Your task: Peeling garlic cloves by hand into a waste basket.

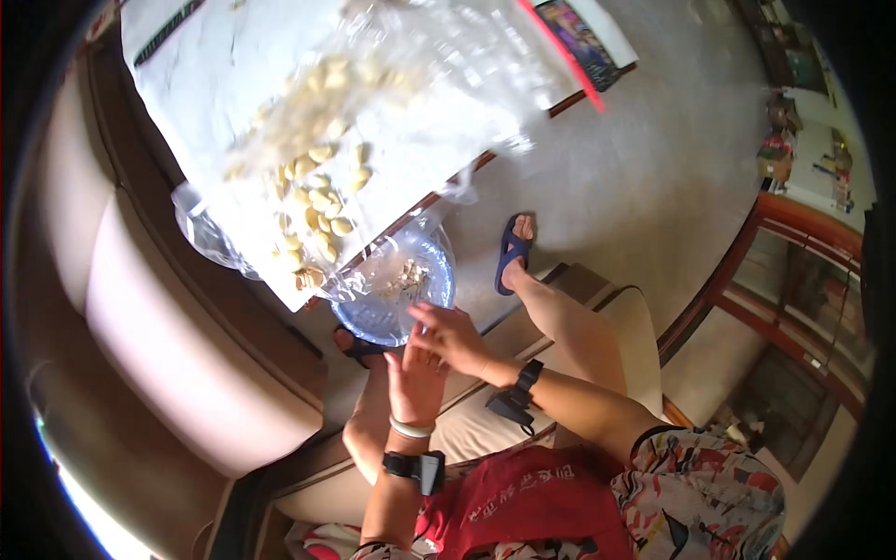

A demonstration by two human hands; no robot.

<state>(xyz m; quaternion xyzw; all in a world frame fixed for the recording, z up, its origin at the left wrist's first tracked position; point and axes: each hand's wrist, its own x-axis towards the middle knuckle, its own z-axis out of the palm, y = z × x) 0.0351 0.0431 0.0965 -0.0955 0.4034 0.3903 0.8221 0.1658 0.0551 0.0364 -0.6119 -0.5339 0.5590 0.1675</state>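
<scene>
My left hand (418,393), with a white bangle at its wrist, points up towards a blue plastic basin (446,273). Its thumb stands apart from the fingers. My right hand (453,341) crosses in from the right, fingers spread and overlapping the left fingertips at the basin's near rim. I see nothing held in either hand, though the overlap hides part of the fingers. Clear plastic film hangs over the basin, and small pale and brown scraps (406,276) lie inside. Beyond it, many pale yellow pieces, perhaps peeled garlic cloves (320,199), are scattered on a white-covered table (406,175).
Crumpled clear plastic film (483,77) covers much of the table's far side. A red strip (563,56) runs beside a dark printed item (581,45) at the corner. A padded sofa (189,308) flanks the left, and a sandalled foot (516,245) rests on the floor.
</scene>
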